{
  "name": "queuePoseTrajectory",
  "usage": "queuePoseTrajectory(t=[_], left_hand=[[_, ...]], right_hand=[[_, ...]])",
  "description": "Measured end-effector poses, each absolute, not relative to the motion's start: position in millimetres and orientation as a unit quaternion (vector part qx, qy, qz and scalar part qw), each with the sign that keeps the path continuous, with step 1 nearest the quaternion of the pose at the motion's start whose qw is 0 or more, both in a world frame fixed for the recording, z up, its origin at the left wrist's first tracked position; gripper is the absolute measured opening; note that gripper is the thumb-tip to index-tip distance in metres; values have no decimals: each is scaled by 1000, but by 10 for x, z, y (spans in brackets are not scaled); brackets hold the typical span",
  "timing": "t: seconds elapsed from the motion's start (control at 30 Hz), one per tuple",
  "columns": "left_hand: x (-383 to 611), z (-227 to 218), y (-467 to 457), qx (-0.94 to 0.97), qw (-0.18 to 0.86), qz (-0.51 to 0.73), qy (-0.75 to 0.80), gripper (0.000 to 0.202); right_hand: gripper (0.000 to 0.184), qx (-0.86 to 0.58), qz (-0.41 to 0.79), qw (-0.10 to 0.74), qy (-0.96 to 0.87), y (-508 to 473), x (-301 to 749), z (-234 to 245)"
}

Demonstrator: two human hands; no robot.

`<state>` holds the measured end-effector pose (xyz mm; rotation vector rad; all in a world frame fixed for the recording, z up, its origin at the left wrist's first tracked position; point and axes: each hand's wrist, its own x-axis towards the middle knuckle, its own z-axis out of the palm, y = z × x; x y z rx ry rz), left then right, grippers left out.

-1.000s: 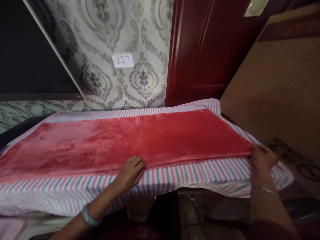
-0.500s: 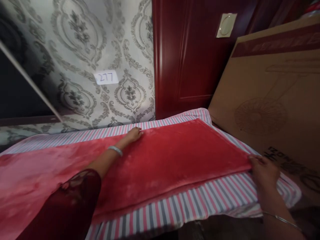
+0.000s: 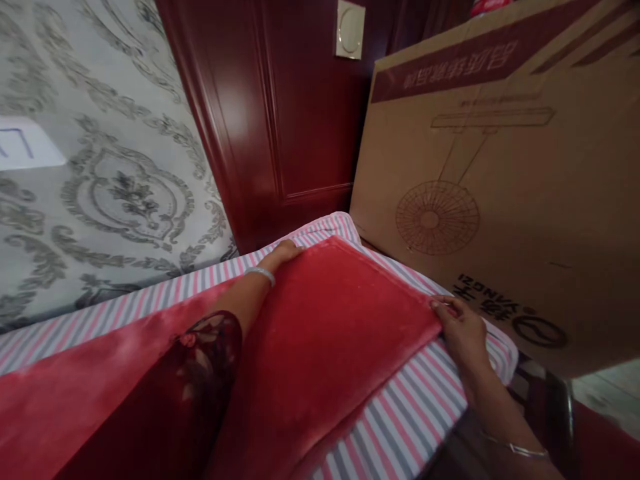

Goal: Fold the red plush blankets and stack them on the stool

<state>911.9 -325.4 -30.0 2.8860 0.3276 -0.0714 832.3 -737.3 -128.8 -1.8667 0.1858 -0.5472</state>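
Note:
A red plush blanket lies folded flat on a pink, grey and white striped cloth over a table. My left hand reaches across it and rests on its far edge near the far right corner, fingers curled over the edge. My right hand pinches the blanket's near right corner between thumb and fingers. A bangle sits on each wrist, and a dark red lace sleeve covers my left upper arm.
A large cardboard box printed with a fan drawing stands close against the table's right end. Behind are a dark red wooden door and patterned grey wallpaper with a white label at the left edge.
My left hand moved from the blanket's near edge across to its far edge, then slid right toward the far corner. The view swung right. My right hand kept its hold on the near corner.

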Motion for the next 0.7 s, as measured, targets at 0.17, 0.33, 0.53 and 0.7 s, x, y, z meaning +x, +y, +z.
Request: queuePoseTrajectory(t=[0.17,0.33,0.53,0.7], left_hand=[[9342,-442,-3685,986,112,35,114,41],[9428,-395,-3800,979,90,137,118,40],[9627,-526,-3853,987,86,88,105,38],[9846,-453,-3920,989,98,41,100,53]], right_hand=[[50,-780,-238,577,45,-7355,8304,-1259],[45,-752,-287,593,23,-7364,8293,-1247],[43,-773,-284,565,57,-7414,8319,-1295],[46,-788,-259,556,57,-7420,8341,-1320]])
